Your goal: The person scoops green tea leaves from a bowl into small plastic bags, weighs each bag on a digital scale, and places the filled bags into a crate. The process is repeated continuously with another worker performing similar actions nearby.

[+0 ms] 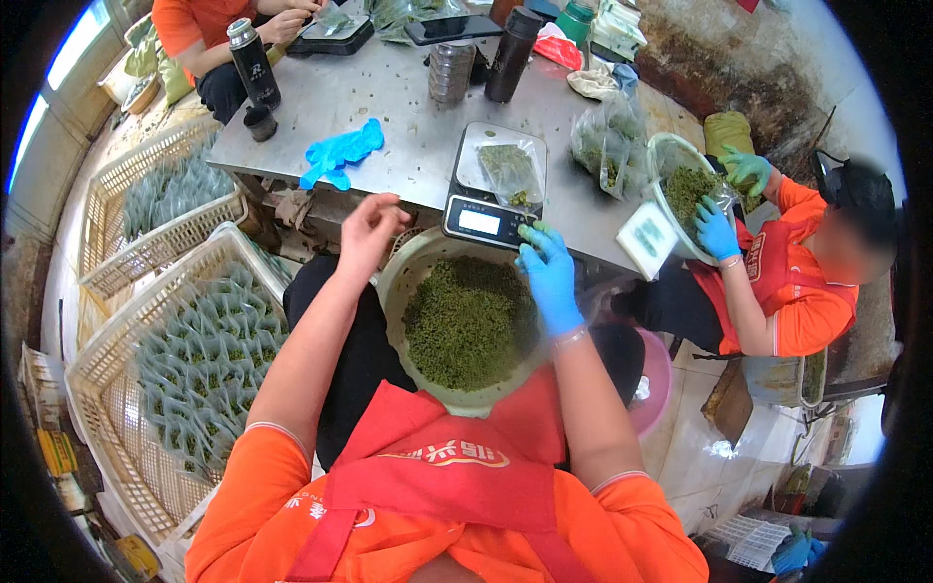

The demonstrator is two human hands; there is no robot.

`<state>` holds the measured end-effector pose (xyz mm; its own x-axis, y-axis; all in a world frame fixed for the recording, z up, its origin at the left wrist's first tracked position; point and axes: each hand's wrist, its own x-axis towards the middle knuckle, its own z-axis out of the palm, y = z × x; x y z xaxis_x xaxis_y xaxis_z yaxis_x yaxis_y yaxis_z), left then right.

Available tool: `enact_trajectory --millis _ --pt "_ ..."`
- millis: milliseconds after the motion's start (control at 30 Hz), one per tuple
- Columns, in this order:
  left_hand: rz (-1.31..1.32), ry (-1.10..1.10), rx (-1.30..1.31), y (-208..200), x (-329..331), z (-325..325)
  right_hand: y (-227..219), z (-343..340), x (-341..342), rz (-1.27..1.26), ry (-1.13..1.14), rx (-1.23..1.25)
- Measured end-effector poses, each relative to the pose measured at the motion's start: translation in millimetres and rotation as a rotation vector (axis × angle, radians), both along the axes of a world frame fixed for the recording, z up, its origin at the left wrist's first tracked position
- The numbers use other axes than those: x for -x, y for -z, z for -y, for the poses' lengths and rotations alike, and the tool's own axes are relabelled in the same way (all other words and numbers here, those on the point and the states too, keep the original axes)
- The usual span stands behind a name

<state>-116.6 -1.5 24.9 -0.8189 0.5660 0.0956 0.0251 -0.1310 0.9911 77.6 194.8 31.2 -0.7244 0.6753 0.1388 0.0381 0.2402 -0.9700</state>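
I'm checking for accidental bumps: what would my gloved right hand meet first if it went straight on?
Most likely the digital scale, at its near right corner. The right hand looks so close that it may already touch; depth is hard to judge.

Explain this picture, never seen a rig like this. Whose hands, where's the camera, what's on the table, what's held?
There's no machine: a person works with their own hands. The camera sits on their head, looking down, so picture left is their left. The left hand is ungloved and looks empty; the right hand, in a blue glove, is by the front corner of a scale. Whether its fingertips pinch anything, I can't tell. On the metal table, the scale bears a clear bag of green bits; a loose blue glove lies to the left. Below is a basin of similar green bits.
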Motion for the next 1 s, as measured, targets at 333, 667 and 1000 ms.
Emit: enact_trajectory --millis 333,667,1000 --pt "0.11 -0.026 -0.045 1 -19 3 -28 36 -18 0.233 -0.109 0.138" --pt "-0.119 -0.021 0.191 13 -26 -10 -31 -14 55 0.483 0.094 -0.901" --pt "-0.615 -0.16 0.934 -10 -17 -22 -94 71 81 0.324 -0.359 -1.2"
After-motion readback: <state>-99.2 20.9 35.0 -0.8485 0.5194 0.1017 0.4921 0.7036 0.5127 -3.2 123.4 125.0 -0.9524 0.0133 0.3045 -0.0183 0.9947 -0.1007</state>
